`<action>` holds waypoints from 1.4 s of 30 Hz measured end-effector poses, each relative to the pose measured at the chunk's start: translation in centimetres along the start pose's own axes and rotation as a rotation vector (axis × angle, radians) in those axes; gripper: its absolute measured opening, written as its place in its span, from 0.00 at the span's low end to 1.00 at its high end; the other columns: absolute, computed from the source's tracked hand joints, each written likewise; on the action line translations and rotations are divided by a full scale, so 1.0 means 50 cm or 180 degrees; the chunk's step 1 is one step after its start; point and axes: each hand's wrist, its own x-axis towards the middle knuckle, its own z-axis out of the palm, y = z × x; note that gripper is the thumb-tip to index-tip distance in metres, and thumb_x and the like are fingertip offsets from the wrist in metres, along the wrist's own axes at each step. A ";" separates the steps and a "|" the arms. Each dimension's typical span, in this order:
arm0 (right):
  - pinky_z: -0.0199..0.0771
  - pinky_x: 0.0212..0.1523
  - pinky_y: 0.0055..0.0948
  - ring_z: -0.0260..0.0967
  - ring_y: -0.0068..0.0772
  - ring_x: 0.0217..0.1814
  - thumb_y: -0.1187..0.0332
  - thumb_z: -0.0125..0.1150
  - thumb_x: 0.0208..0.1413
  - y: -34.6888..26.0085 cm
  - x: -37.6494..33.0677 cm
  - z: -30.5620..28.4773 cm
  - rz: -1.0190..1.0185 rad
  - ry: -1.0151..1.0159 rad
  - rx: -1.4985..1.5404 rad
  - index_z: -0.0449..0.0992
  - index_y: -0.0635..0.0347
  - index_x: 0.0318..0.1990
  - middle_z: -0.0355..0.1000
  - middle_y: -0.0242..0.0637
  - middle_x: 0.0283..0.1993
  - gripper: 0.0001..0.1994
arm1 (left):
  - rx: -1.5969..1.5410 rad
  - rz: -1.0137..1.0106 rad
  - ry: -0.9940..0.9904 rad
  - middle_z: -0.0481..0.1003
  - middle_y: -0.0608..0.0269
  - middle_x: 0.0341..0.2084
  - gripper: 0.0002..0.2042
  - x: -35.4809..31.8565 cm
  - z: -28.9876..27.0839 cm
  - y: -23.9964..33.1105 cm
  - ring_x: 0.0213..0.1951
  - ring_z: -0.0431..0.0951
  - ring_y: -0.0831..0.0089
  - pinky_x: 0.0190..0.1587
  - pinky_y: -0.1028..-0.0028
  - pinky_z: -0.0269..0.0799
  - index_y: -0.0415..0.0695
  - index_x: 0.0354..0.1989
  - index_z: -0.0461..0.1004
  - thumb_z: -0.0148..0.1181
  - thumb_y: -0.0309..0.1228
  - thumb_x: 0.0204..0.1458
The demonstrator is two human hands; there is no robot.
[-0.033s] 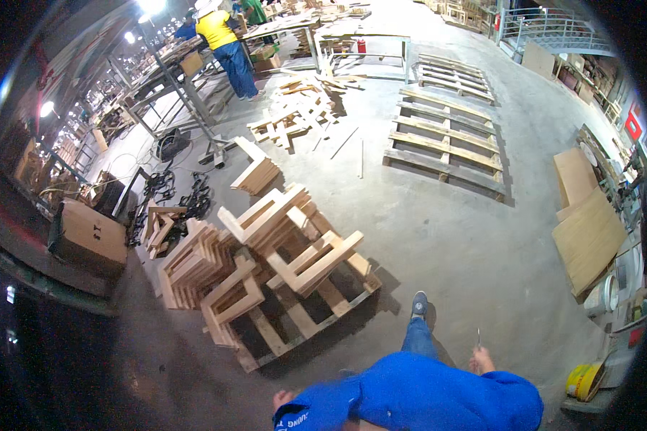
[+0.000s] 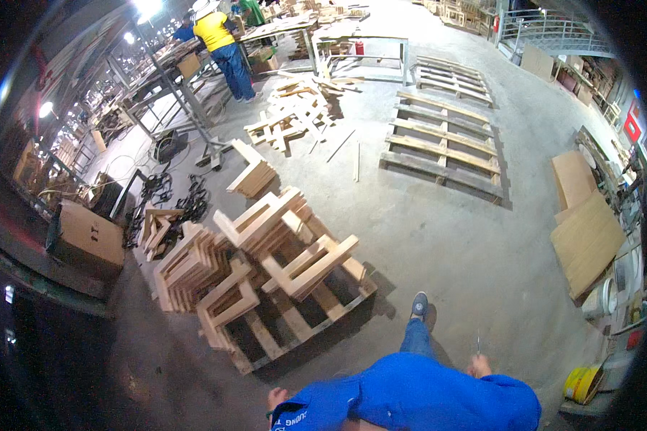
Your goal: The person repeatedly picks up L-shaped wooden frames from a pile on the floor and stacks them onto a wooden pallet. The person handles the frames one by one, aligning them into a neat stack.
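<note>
My right hand (image 2: 479, 367), at the lower right in front of my blue sleeve, is closed around a thin metal tool (image 2: 479, 342) that points up and away from me. Its exact kind is too small to make out. My left hand (image 2: 277, 397) hangs beside the blue cloth at the lower edge, touching nothing that I can see; its fingers are too small and partly covered to read. Ahead of it, on the floor, a wooden pallet (image 2: 287, 316) carries stacks of angled wooden frame pieces (image 2: 259, 223). One of my shoes (image 2: 419, 304) stands right of that pallet.
Two more slatted pallets (image 2: 442, 144) lie on the concrete ahead. Left of them is a heap of loose wood offcuts (image 2: 295, 111). A person in a yellow shirt (image 2: 216, 32) stands at a workbench. Boards (image 2: 589, 233) and a yellow bucket (image 2: 582, 384) line the right side; a cardboard box (image 2: 90, 237) stands left.
The view has shifted very slightly, so the pallets and stacks sit a little further left. My left hand shows a bit more. My right hand still holds the thin tool.
</note>
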 end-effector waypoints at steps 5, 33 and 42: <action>0.67 0.19 0.37 0.67 0.37 0.22 0.63 0.51 0.53 -0.063 0.120 -0.191 0.0252 0.0316 -0.0105 0.73 0.59 0.38 0.71 0.44 0.29 0.11 | 0.0840 0.1122 0.0570 0.75 0.56 0.33 0.23 0.055 0.326 0.164 0.31 0.75 0.73 0.34 0.73 0.72 0.35 0.49 0.66 0.62 0.30 0.45; 0.46 0.09 0.19 0.49 0.14 0.12 0.62 0.57 0.47 -1.512 0.653 0.143 -0.0562 -0.0704 -0.0118 0.67 0.54 0.32 0.68 0.33 0.23 0.09 | 0.1397 0.0333 0.0096 0.72 0.67 0.17 0.12 0.424 0.974 0.929 0.22 0.71 0.77 0.25 0.77 0.68 0.39 0.24 0.75 0.56 0.36 0.46; 0.55 0.12 0.27 0.59 0.24 0.14 0.62 0.55 0.47 -1.520 0.708 0.205 0.0483 -0.0173 0.0066 0.70 0.57 0.28 0.67 0.34 0.19 0.08 | 0.0572 0.1460 0.0295 0.73 0.69 0.26 0.13 0.733 1.087 1.503 0.28 0.71 0.80 0.32 0.77 0.68 0.39 0.39 0.73 0.55 0.37 0.52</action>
